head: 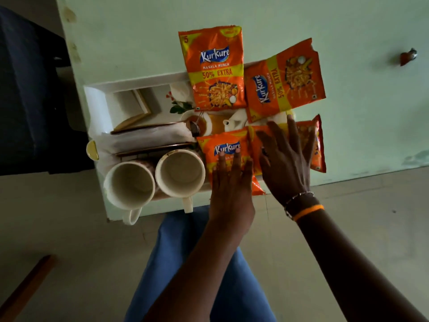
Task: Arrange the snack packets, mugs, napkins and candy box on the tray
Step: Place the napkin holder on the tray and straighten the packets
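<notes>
1. Blue-clad knee (199, 263), lower centre of the frame, lies nearest the viewer; above it both forearms reach up to the worktop (348, 112).
2. Left hand (229, 182), fingers straight and spread, presses flat on the near-left snack packet (222, 147); nothing is gripped.
3. Right hand (285, 159), likewise flat and splayed, rests on the near-right snack packet (313, 145), which overhangs the tray's right side.
4. Two more snack packets, one upright (213, 68) and one tilted (285, 82), lie at upper centre, projecting over the far rim of the tray (95, 105).
5. Mugs (130, 184) (180, 173) stand touching at the tray's near-left corner; folded napkins (148, 138) lie just above them; what appears to be the candy box (132, 105) sits at upper left.
6. Judged step: squaring the near pair. Slide with flat palms, light pressure so the contents are not crushed, edges butted, drawn leftward onto the tray.
7. Risk: the near-left packet's corner hangs over the worktop edge and may slip.
</notes>
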{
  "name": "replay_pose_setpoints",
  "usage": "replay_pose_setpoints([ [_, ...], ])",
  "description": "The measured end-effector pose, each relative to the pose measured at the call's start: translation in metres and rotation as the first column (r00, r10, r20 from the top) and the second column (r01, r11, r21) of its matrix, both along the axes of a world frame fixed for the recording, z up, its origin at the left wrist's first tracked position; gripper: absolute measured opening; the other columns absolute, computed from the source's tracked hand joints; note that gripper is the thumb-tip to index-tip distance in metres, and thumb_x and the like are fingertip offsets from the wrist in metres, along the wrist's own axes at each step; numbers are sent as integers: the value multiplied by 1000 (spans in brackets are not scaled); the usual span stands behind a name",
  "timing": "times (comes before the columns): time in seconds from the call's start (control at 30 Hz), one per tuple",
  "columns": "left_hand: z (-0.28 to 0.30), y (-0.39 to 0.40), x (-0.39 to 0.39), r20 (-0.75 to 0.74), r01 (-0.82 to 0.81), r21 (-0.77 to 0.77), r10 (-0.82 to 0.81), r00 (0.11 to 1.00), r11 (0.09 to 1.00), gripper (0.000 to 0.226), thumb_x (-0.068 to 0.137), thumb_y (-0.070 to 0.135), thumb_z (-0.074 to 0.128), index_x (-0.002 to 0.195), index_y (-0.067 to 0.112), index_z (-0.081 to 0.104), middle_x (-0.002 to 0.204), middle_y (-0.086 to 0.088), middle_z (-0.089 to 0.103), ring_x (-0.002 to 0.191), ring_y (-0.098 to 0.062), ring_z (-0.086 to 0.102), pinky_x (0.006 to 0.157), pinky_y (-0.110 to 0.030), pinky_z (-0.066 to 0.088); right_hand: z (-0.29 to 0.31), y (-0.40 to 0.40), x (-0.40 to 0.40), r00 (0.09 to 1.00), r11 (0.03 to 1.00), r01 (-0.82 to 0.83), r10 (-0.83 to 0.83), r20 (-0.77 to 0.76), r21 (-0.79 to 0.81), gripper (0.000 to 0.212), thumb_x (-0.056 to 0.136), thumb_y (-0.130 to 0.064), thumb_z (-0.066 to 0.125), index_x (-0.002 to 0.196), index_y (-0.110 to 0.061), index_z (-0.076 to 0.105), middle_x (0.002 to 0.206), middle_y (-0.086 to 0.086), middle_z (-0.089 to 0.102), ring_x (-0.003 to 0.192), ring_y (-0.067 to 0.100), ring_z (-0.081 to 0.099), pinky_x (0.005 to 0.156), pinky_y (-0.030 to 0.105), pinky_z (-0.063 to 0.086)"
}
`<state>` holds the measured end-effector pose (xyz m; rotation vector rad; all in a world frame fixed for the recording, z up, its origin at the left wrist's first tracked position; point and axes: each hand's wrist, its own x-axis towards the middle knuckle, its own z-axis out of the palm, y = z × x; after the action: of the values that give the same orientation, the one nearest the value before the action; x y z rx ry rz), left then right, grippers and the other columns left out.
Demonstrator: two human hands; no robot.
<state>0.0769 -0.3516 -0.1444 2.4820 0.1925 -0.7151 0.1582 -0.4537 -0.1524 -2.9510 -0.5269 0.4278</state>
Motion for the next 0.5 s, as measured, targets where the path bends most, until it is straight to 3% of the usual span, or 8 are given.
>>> replay_pose_setpoints([
  [0.1,1,1,2,16,5,-11,-5,1000,1000,75,91,12,45,147,27,-4,158,-5,-11,142,-34,-21,113,-43,-14,-4,-9,-16,997,999,-26,24,-72,-26,50,92,-28,28,140,-24,37,153,4,30,145,36,8,112,59,-10],
  [0.2,6,2,3,27,-12,-27,13,1000,1000,71,90,10,44,147,23,4,159,-6,-5,143,-33,-16,118,-45,-5,-3,-6,-13,999,1000,-26,26,-47,6,52,89,-31,24,137,-22,44,150,4,38,145,36,10,111,58,-11],
  [0.3,21,7,-1,115,-91,-191,115,987,977,56,87,2,43,140,15,31,154,-9,23,145,-29,8,118,-41,15,7,0,-18,999,995,29,-30,10,94,51,88,-35,26,125,-16,56,139,7,52,141,38,24,113,61,2],
  [0.37,32,13,-15,201,-157,-284,218,955,946,38,83,-1,47,118,15,53,127,-6,54,123,-22,45,99,-29,41,13,0,-29,979,975,118,-146,141,187,36,86,-21,40,114,-10,61,124,16,61,128,34,40,107,61,31],
  [0.4,37,17,-28,217,-205,-293,273,937,934,30,82,0,47,105,18,56,110,-1,61,103,-14,54,84,-16,41,15,-1,-37,954,952,188,-235,184,243,30,83,-12,46,109,-8,59,118,20,61,117,32,41,98,55,41],
  [0.47,37,29,-60,113,-360,-290,405,907,887,20,86,7,46,87,25,54,86,11,59,75,0,50,67,-5,36,15,-2,-55,889,867,359,-430,158,345,28,77,-1,52,105,-6,52,115,23,56,106,32,40,90,48,40],
  [0.5,32,36,-77,1,-470,-279,490,872,838,19,88,9,46,82,25,54,80,11,57,70,-1,49,64,-3,36,14,-3,-63,843,801,447,-526,110,399,28,76,3,53,103,-3,50,113,24,54,104,35,42,90,48,39],
])
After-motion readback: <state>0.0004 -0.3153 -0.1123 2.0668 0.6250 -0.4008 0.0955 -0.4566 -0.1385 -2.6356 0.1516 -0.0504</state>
